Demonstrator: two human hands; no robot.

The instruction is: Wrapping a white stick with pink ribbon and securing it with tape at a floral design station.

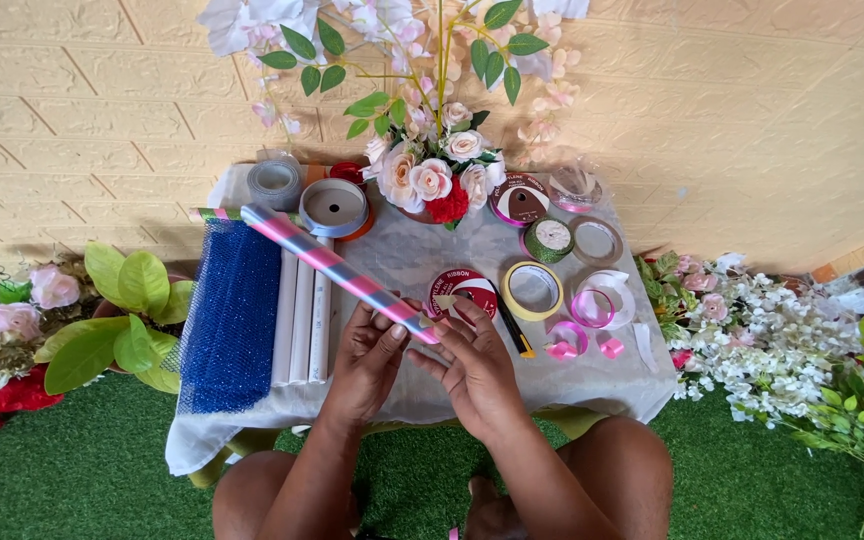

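Both hands' grip [422,335] on striped roll [327,262], ribbon spools [532,289] and bouquet [432,180] behind.

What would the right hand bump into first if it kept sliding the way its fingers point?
Probably the red ribbon spool, just beyond the right hand; its fingers point up-left past the striped roll end. Depth is unclear.

I have a single view, from a camera worn on my head. It looks steeply down and forward over my knees at a low cloth-covered table [592,385] just in front of me, close enough that my left hand [370,362] and right hand [472,372] sit at lower centre. The far edge reaches a cream brick-patterned wall [102,110]. Green artificial turf [72,480] fills both lower corners.
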